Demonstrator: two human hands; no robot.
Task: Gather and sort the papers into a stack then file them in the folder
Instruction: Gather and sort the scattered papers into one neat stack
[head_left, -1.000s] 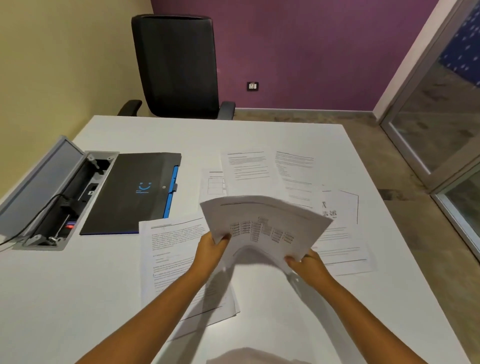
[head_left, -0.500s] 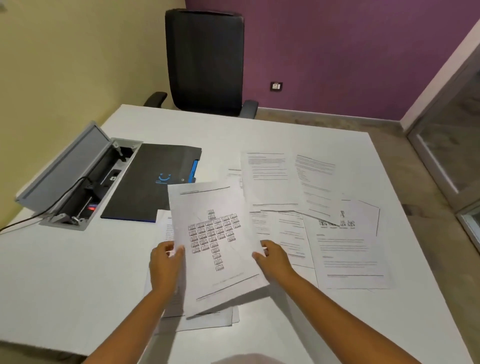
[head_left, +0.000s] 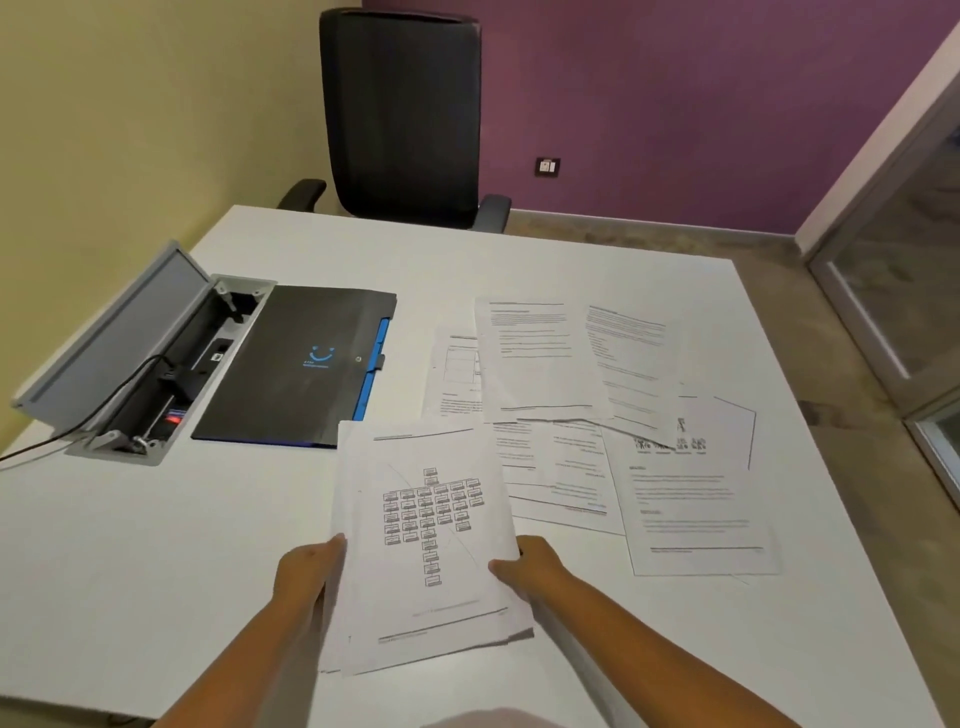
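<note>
A small stack of papers (head_left: 426, 540), topped by a sheet with a box chart, lies flat on the white table (head_left: 156, 571) in front of me. My left hand (head_left: 306, 569) grips its left edge and my right hand (head_left: 530, 564) grips its right edge. Several loose printed sheets (head_left: 691, 499) lie spread and overlapping to the right and behind. A closed black folder (head_left: 296, 364) with a blue spine and a smile logo rests at the left, its near right corner beside the stack's far left corner.
An open grey cable box (head_left: 130, 364) with plugs and a cord is set into the table left of the folder. A black office chair (head_left: 400, 114) stands at the far edge. A glass door (head_left: 893, 291) is on the right.
The sheets that I held curved in the air have come down to the left, onto the pages lying there. Both hands now sit at the stack's sides.
</note>
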